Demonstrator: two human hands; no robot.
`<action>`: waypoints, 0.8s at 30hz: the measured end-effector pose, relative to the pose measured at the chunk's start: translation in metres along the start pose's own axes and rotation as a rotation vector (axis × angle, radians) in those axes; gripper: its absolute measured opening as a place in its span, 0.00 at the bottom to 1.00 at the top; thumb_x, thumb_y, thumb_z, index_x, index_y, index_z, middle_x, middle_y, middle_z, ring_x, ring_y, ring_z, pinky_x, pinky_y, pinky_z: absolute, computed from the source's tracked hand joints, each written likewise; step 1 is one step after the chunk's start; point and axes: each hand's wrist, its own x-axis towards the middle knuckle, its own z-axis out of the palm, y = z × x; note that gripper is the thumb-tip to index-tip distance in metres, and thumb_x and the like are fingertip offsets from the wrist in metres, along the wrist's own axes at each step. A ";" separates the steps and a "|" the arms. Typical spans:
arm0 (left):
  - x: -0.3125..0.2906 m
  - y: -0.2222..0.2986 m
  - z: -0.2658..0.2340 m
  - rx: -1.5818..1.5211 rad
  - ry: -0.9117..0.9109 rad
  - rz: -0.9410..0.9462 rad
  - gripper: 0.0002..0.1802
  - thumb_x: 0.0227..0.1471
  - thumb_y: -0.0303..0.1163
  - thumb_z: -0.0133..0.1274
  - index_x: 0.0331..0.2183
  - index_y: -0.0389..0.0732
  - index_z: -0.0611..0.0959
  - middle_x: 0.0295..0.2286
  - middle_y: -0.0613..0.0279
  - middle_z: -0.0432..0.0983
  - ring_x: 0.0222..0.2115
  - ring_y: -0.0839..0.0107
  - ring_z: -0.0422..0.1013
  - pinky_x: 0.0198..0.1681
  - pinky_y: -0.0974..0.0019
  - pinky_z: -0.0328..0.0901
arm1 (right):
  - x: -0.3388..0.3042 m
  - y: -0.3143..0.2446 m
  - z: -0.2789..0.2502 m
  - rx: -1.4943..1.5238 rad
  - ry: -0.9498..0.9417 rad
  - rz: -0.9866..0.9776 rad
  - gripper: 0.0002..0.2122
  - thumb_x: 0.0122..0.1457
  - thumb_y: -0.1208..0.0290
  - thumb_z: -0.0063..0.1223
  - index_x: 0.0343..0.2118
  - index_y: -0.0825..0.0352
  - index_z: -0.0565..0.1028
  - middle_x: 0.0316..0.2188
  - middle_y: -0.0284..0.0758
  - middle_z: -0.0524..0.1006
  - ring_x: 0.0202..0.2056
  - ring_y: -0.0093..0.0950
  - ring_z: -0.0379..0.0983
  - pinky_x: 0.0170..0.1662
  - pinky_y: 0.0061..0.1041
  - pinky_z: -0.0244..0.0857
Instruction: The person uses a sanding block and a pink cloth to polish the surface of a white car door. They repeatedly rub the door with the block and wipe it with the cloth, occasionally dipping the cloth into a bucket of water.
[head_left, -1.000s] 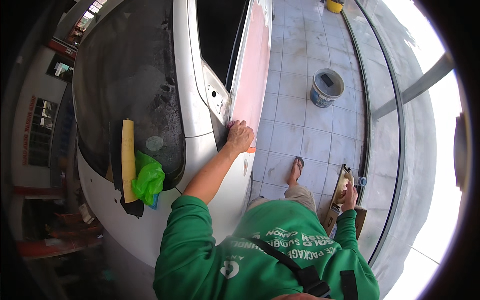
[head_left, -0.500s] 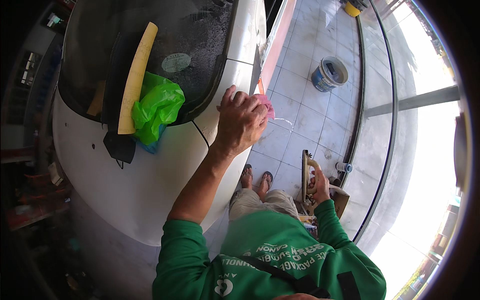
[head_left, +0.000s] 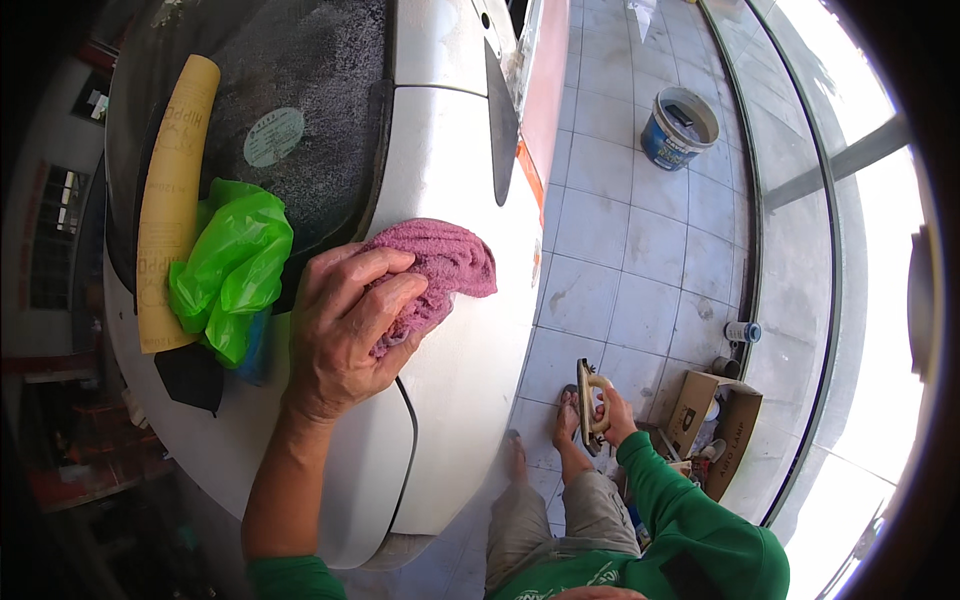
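Note:
My left hand (head_left: 345,330) is closed on a folded pink cloth (head_left: 440,260), pressed against the silver-white car body (head_left: 465,410) beside the dark rear window (head_left: 320,70). The fingers bunch the near side of the cloth; the rest lies over the panel. Lower down on the right, away from the car, my right hand (head_left: 619,416) grips the curved handle of a long, narrow hand sanding block (head_left: 587,408), which hangs above the floor near my feet. Its sanding face cannot be made out.
A curled yellow sandpaper sheet (head_left: 178,200) and a bright green plastic bag (head_left: 235,265) rest on the car's rear. A blue-and-white bucket (head_left: 672,150) stands on the tiled floor (head_left: 610,230). Near the glass wall are a cardboard box (head_left: 735,440) and a small blue-topped container (head_left: 742,331).
My left hand has shifted left and nearer with the cloth, which is now spread on the panel rather than bunched at its edge. The view has moved; my right hand still holds the sanding block.

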 end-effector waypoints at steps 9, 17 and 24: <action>-0.013 -0.010 0.005 -0.034 0.035 0.089 0.24 0.43 0.31 0.74 0.44 0.44 0.84 0.45 0.62 0.80 0.48 0.60 0.75 0.53 0.56 0.68 | 0.044 0.160 -0.023 0.007 0.021 0.023 0.14 0.70 0.54 0.55 0.40 0.61 0.75 0.24 0.30 0.72 0.22 0.25 0.72 0.25 0.28 0.69; -0.023 -0.022 0.017 -0.084 0.200 0.224 0.23 0.46 0.37 0.74 0.43 0.43 0.84 0.45 0.61 0.81 0.46 0.59 0.76 0.51 0.57 0.69 | 0.022 0.244 -0.017 -0.002 0.039 -0.127 0.16 0.68 0.59 0.58 0.46 0.68 0.78 0.32 0.34 0.79 0.29 0.27 0.78 0.33 0.31 0.74; -0.024 -0.015 0.012 -0.056 0.205 0.161 0.24 0.46 0.39 0.74 0.45 0.44 0.84 0.42 0.62 0.81 0.45 0.58 0.76 0.53 0.56 0.69 | -0.024 0.255 -0.006 -0.044 0.007 -0.125 0.18 0.69 0.60 0.58 0.52 0.69 0.77 0.40 0.36 0.80 0.38 0.30 0.79 0.40 0.35 0.75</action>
